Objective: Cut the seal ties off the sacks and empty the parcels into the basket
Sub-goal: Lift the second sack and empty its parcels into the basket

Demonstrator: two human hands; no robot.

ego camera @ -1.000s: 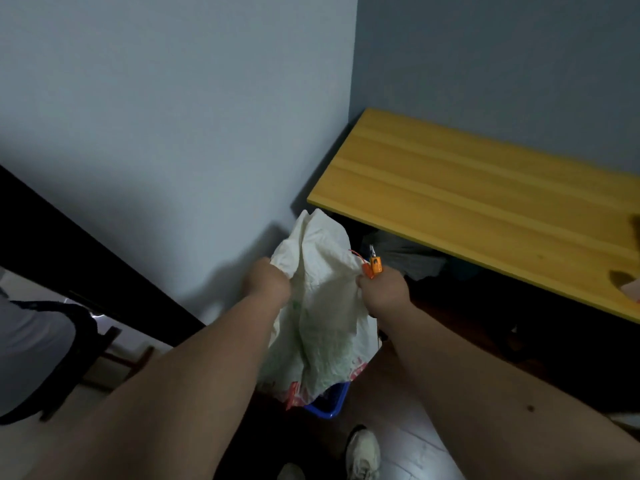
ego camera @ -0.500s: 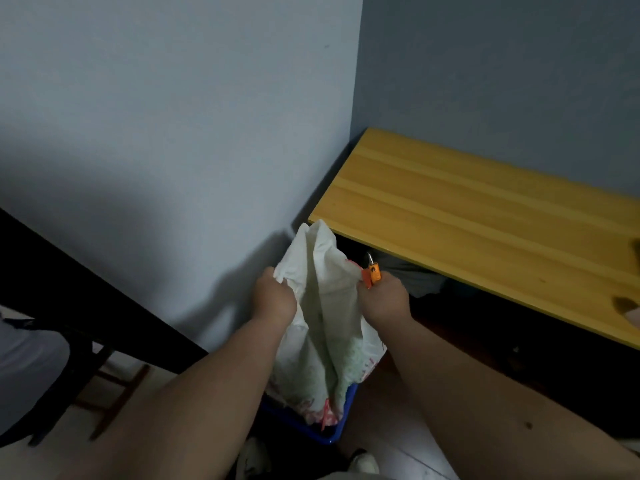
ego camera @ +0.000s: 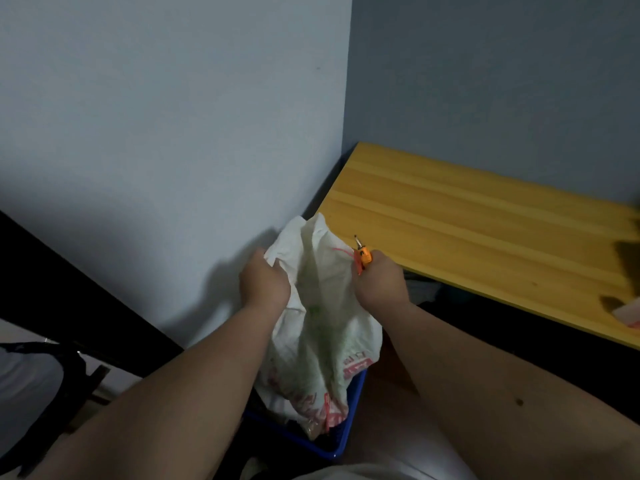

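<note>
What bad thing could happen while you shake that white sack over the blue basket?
The small orange-handled cutter sits in the right hand together with the white woven sack, so its tip might snag the sack. The sack's mouth overhangs the blue plastic basket edge, so parcels may spill out.

1 sack point(ego camera: 322, 327), 1 basket point(ego camera: 341, 445), 2 hands (both gripping).

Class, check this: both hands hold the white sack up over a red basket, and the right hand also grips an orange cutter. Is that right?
Not quite. The head view shows the basket is blue, not red. The left hand and right hand do hold the white sack over it, the right also gripping the orange cutter.
</note>
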